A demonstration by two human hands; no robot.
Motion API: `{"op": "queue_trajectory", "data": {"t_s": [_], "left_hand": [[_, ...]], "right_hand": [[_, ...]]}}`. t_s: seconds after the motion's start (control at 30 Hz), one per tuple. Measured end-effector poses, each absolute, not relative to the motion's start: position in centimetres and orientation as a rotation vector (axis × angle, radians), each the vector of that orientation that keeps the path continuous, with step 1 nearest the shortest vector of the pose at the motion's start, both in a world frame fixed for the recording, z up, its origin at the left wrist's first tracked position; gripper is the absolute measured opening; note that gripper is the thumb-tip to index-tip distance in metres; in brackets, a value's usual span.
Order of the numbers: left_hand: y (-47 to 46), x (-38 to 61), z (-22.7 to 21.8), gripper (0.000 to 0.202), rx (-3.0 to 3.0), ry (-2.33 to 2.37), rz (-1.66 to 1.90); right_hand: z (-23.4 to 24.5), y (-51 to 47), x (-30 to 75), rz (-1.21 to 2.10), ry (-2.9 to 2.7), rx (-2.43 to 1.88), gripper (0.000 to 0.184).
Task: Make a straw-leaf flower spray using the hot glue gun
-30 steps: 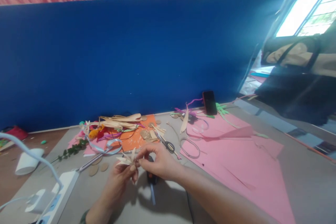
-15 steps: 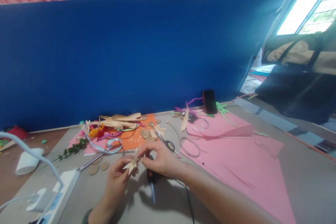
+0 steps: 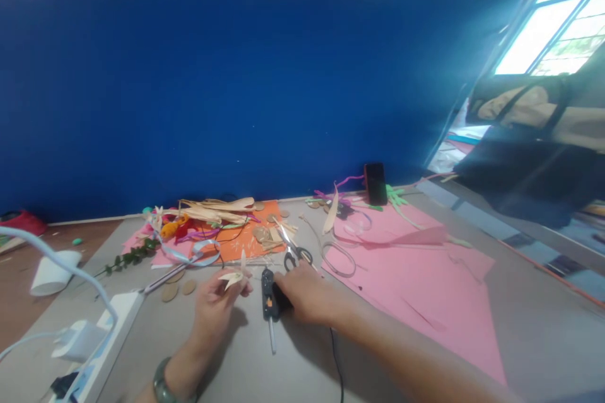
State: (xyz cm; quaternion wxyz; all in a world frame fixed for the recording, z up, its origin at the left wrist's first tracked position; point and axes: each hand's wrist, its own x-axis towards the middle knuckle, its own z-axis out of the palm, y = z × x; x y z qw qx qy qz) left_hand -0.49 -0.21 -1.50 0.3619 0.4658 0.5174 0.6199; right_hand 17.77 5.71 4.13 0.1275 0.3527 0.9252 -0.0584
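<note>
My left hand [image 3: 213,306] pinches a small cream leaf-petal piece [image 3: 233,276] and holds it up just above the grey table [image 3: 520,302]. My right hand [image 3: 302,295] lies low on the table with its fingers closed round the black and orange glue gun [image 3: 269,302], whose nozzle points toward me and whose black cord runs back along my forearm. Scissors [image 3: 295,254] rest just beyond the right hand.
Dried husk strips [image 3: 212,211] and scraps lie on an orange sheet [image 3: 241,245] behind the hands. Pink paper [image 3: 416,277] covers the right side. A black phone [image 3: 375,184] leans on the blue partition. A white power strip [image 3: 101,343] sits at left.
My right hand let go of the petal piece and dropped onto the glue gun. The left hand kept the petal piece and stayed near the same spot.
</note>
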Motion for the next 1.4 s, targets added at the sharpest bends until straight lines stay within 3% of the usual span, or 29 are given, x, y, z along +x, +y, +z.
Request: {"op": "queue_trajectory", "data": {"t_s": [0.17,0.4,0.5,0.77,1.17,1.4], "left_hand": [[-0.2,-0.3,-1.7,0.014,1.179,1.271,1.584],[0.0,-0.2,-3.0,0.016,1.006,1.275,1.512],[0.1,-0.1,-3.5,0.017,0.902,1.252,1.486],[0.4,0.6,-2.9,0.022,0.653,1.164,1.469],[0.7,0.5,-3.4,0.023,0.546,1.116,1.346],[0.7,0.3,-3.9,0.021,0.604,1.118,1.28]], "right_hand": [[2.5,5.6,20.1,-0.441,2.778,1.258,0.037],[2.6,6.4,22.6,-1.685,3.005,1.587,0.025],[3.0,5.8,23.3,-1.95,2.958,1.562,0.012],[4.6,4.2,23.5,-1.827,2.93,1.18,0.014],[4.5,4.2,22.0,-1.719,2.851,1.286,0.03],[4.1,4.1,21.8,-1.78,2.821,1.303,0.027]]}}
